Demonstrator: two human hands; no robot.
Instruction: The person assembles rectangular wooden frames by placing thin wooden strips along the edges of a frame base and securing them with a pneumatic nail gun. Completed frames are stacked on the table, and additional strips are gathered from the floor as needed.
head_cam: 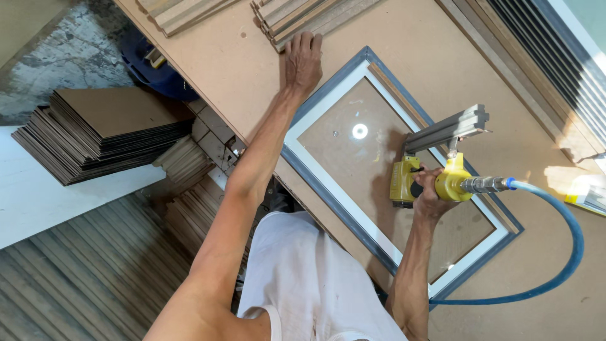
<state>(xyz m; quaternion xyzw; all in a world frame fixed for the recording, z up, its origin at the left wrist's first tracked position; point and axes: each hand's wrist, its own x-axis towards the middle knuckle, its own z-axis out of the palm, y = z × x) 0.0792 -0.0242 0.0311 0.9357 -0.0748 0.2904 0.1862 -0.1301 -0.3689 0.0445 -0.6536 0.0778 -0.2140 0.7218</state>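
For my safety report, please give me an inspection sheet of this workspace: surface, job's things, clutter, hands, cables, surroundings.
Surface: brown fibreboard worktable, small specks on it.
Job's things: picture frame, grey outside and white inside, lies flat with a clear pane that shows a glare spot; yellow pneumatic nail gun with a grey magazine stands over the frame.
Clutter: wooden strips stacked at the far edge; more strips beside them.
Hands: left hand flat on the table, fingertips at the wooden strips; right hand grips the nail gun.
Cables: blue air hose loops from the gun across the table.
Surroundings: stack of brown boards on a white ledge; corrugated metal sheet below.
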